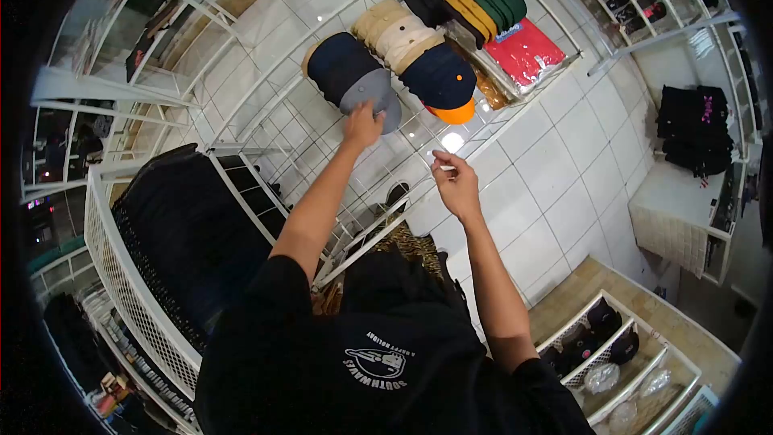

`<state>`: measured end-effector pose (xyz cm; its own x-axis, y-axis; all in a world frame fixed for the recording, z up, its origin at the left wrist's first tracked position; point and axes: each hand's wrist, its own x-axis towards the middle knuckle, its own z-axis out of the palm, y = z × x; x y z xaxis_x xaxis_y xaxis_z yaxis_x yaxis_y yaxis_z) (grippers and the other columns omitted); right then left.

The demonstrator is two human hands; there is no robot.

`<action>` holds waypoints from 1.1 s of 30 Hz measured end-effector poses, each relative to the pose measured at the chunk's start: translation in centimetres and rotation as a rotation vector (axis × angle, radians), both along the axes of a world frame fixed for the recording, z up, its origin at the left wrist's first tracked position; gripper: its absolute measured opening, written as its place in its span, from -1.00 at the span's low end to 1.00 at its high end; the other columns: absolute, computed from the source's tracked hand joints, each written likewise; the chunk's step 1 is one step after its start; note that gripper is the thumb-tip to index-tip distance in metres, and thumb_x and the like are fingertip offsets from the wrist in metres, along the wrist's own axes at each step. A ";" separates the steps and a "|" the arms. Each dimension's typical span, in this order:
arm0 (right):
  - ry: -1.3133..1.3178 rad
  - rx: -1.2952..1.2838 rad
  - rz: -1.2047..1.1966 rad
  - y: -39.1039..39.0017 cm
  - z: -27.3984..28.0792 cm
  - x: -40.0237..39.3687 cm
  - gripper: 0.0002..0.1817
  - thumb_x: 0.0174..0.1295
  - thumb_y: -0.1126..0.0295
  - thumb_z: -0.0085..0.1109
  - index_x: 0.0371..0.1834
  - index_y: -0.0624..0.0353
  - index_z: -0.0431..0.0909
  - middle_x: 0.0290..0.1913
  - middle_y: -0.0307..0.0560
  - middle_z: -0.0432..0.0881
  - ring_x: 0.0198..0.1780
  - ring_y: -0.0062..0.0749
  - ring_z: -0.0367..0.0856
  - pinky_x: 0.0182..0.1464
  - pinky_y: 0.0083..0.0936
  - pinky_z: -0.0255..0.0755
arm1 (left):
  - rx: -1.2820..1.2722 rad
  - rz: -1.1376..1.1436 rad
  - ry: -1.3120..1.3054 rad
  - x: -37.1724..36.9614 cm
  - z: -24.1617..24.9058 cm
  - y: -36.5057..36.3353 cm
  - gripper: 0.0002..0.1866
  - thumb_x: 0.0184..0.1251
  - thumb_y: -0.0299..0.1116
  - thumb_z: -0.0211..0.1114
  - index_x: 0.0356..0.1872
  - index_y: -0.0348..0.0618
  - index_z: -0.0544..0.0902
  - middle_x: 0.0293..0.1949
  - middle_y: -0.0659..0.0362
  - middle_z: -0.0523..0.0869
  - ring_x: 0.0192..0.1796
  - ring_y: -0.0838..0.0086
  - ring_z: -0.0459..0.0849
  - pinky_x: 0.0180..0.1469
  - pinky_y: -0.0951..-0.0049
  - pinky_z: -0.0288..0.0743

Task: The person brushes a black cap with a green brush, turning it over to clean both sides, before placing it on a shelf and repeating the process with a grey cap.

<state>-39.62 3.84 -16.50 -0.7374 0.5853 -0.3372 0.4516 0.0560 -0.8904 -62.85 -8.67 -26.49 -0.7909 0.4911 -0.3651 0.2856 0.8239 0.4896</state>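
My left hand [364, 125] touches the near end of a row of caps, where a grey cap [370, 90] sits in front of dark navy ones [334, 64]. Its fingertips rest on the grey cap, and whether they grip it is hidden. To the right, my right hand [456, 181] hangs in the air over the edge of the wire rack [419, 193], fingers bent; between them I cannot make out anything. Just beyond it lies another row, with a navy cap with an orange brim [439, 80] at the front and beige caps [386, 28] behind.
Green caps [495, 8] and a red packaged item [525, 52] lie at the rack's far right. Dark clothing fills a white mesh basket [101, 234] on the left. Folded black shirts [694, 129] sit at the right. Divided bins [636, 387] stand lower right.
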 end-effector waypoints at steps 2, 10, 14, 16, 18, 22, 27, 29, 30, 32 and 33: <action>-0.035 0.015 -0.027 0.4 -0.6 -1.2 -0.67 0.31 0.41 0.30 0.13 0.11 0.73 -0.09 -0.06 0.73 -0.28 -0.47 0.68 -0.16 -0.50 0.60 | 0.004 0.009 0.133 -1.9 -2.7 1.2 -0.30 0.39 -0.14 0.34 0.50 -0.09 0.35 0.43 -0.23 0.40 0.40 -0.13 0.47 0.34 -0.05 0.45; -0.116 -0.064 -0.104 -0.1 -4.0 -2.1 -0.67 0.30 0.39 0.30 0.14 0.12 0.72 -0.13 -0.07 0.74 -0.31 -0.46 0.70 -0.18 -0.49 0.59 | -0.134 0.071 0.407 -2.3 -5.3 2.3 -0.20 0.27 -0.20 0.45 0.51 -0.13 0.32 0.40 -0.18 0.41 0.41 -0.09 0.42 0.37 -0.04 0.36; -0.155 -0.125 -0.099 -0.7 -4.4 -2.2 -0.67 0.32 0.36 0.29 0.13 0.14 0.72 -0.14 -0.08 0.74 -0.29 -0.45 0.72 -0.18 -0.49 0.59 | 0.003 0.131 0.107 0.7 -3.5 3.1 -0.28 0.21 -0.19 0.50 0.36 -0.30 0.47 0.20 -0.18 0.62 0.23 -0.04 0.60 0.31 0.07 0.42; -0.202 -0.161 -0.015 -0.3 -5.8 -1.3 -0.52 0.40 0.14 0.26 0.29 0.16 0.62 0.00 0.00 0.74 -0.10 -0.35 0.73 -0.02 -0.40 0.59 | 0.230 0.201 -0.059 3.8 -1.4 3.4 -0.40 0.27 -0.22 0.47 0.27 -0.33 0.53 0.07 -0.11 0.71 0.09 -0.01 0.69 0.19 0.13 0.52; -0.216 -0.268 -0.204 -0.5 -6.3 -0.5 -0.39 0.42 0.01 0.22 0.39 0.19 0.50 0.12 0.04 0.69 0.01 -0.30 0.69 0.08 -0.35 0.55 | 0.658 0.417 -0.372 7.6 3.3 4.0 -0.53 0.36 -0.28 0.41 0.19 -0.31 0.57 0.04 -0.02 0.74 0.06 0.11 0.73 0.11 0.22 0.57; 0.094 -0.734 -0.652 1.0 -3.9 2.3 -0.15 0.50 -0.22 0.00 0.57 0.26 0.20 0.43 0.13 0.47 0.38 -0.14 0.48 0.38 -0.20 0.40 | 1.004 0.568 -1.166 15.0 10.2 4.2 -0.58 0.45 -0.39 0.35 0.26 -0.26 0.53 0.18 0.08 0.69 0.21 0.36 0.66 0.25 0.26 0.52; 0.481 -0.939 -0.830 4.8 -0.4 10.5 -0.27 0.58 -0.12 -0.09 0.55 0.26 0.23 0.46 0.15 0.44 0.44 -0.05 0.45 0.43 -0.11 0.41 | 0.914 0.221 -1.420 19.9 14.8 4.9 -0.44 0.44 -0.38 0.38 0.38 -0.25 0.41 0.29 0.05 0.61 0.32 0.30 0.59 0.35 0.18 0.47; 0.508 -0.873 -0.925 5.4 3.5 14.4 -0.29 0.59 -0.10 -0.09 0.52 0.28 0.26 0.44 0.15 0.45 0.39 -0.04 0.51 0.40 -0.12 0.45 | 0.826 0.169 -1.368 20.7 15.6 5.5 -0.39 0.48 -0.30 0.36 0.45 -0.20 0.34 0.34 0.04 0.57 0.32 0.33 0.58 0.34 0.21 0.46; 0.497 -0.840 -0.951 5.7 4.1 16.8 -0.30 0.59 -0.10 -0.07 0.47 0.32 0.33 0.37 0.15 0.53 0.31 -0.07 0.58 0.35 -0.20 0.50 | 0.721 0.246 -1.402 20.8 14.7 5.7 -0.34 0.54 -0.21 0.30 0.52 -0.16 0.25 0.38 0.05 0.52 0.30 0.37 0.57 0.33 0.24 0.46; 0.516 -0.728 -0.989 5.9 5.4 21.4 -0.29 0.56 -0.12 -0.03 0.44 0.33 0.36 0.33 0.14 0.56 0.28 -0.10 0.61 0.32 -0.22 0.52 | 0.675 0.179 -1.436 21.2 14.1 6.7 -0.34 0.56 -0.17 0.27 0.54 -0.15 0.25 0.38 0.06 0.53 0.29 0.40 0.57 0.32 0.26 0.45; 0.499 -0.654 -0.970 5.8 6.2 23.8 -0.27 0.53 -0.15 0.01 0.41 0.35 0.40 0.29 0.14 0.60 0.24 -0.13 0.64 0.30 -0.23 0.55 | 0.663 0.175 -1.433 22.1 14.3 7.8 -0.34 0.59 -0.13 0.24 0.55 -0.13 0.24 0.37 0.08 0.53 0.27 0.43 0.57 0.31 0.27 0.45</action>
